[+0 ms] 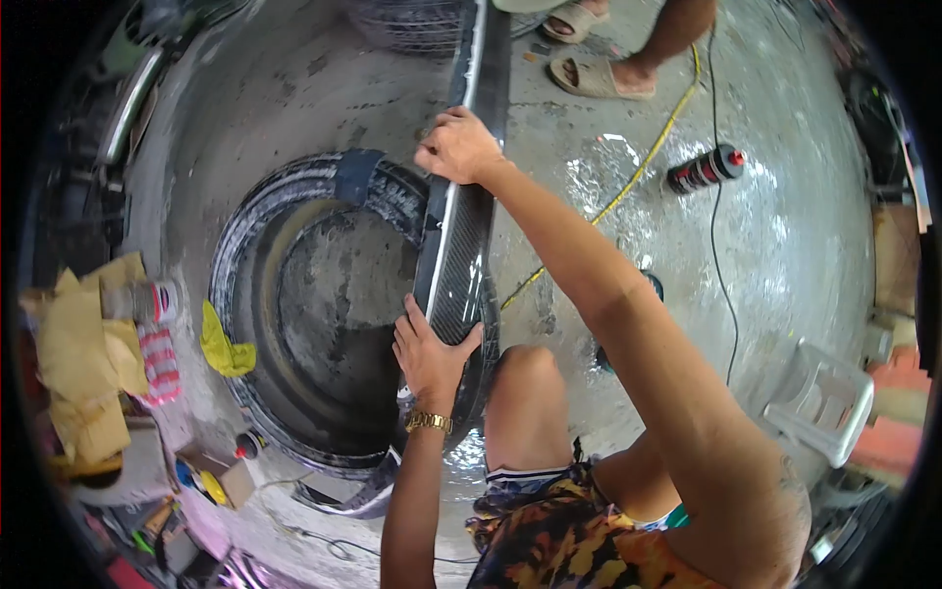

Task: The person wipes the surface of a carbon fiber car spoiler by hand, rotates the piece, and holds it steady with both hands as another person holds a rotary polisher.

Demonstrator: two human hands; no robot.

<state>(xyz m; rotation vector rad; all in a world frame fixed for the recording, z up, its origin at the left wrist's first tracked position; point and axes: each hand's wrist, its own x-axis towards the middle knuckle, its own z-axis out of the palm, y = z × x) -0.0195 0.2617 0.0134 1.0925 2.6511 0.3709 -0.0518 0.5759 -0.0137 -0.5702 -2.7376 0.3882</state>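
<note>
On the floor (294,88) lies the tyre (234,250), and your long dark panel (461,270) rests across its right side. Pressing unevenly could rock or slide the panel, since the tyre beneath is rounded, and its finish might then get scuffed. Your left hand (430,355) spreads wide across the panel, thumb and fingers apart, touching it without clenching. Your right hand (458,147) sits farther up, fingers curled at the edge; I can't tell whether they grip.
</note>
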